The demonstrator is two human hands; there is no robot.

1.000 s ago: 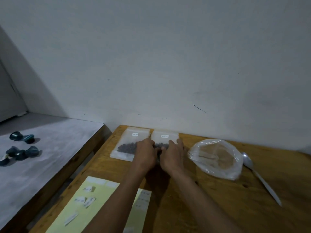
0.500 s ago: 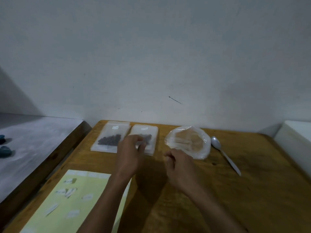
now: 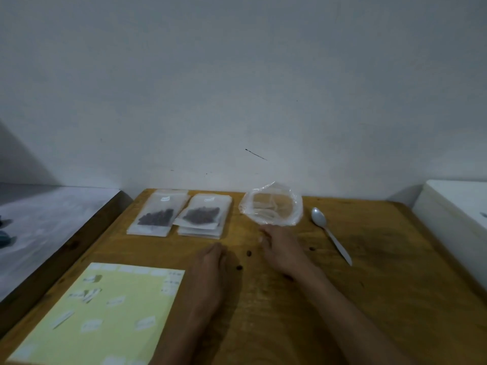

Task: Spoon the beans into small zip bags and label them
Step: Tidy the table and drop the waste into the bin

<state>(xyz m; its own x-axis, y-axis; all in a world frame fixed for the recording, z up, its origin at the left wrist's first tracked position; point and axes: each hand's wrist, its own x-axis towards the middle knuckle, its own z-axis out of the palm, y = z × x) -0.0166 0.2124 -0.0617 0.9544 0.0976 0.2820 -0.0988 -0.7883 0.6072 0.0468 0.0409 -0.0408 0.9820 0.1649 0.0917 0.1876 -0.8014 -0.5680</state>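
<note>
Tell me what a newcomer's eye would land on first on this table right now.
Probably the two filled zip bags of dark beans, each with a small white label, lying side by side at the far edge of the wooden table. Next, the crumpled clear plastic bag to their right with the spoon beside it, and the yellow label sheet near the left hand.

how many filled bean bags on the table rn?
2. Left filled bag lies at the table's far left corner; right filled bag lies beside it, on top of a stack of empty-looking bags. Any filled bag deeper in that stack would be hidden.
</note>
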